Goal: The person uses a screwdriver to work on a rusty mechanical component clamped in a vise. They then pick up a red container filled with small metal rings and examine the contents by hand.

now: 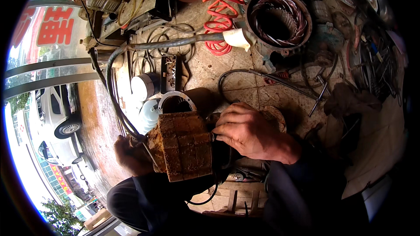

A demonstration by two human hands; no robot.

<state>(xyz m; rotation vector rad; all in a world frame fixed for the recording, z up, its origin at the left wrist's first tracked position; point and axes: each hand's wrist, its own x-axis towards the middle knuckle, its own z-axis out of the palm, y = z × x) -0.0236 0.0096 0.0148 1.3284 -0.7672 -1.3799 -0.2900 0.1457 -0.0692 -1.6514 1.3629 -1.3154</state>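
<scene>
Just below mid-view, a rusty ribbed housing (186, 146), its underside hidden, partly covers a flanged cylinder (203, 98) standing beyond. At its shadowed right end, the right hand (253, 134) bends its fingers close together, perhaps pinching a small part; the left hand (130, 157) is too dark beside the black cable (114, 100) to tell its fingers' state.

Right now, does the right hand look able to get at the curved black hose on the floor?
Probably yes: nothing seems to block the curved black hose, just beyond the right hand, though that hand is busy at the rusty block.
</scene>
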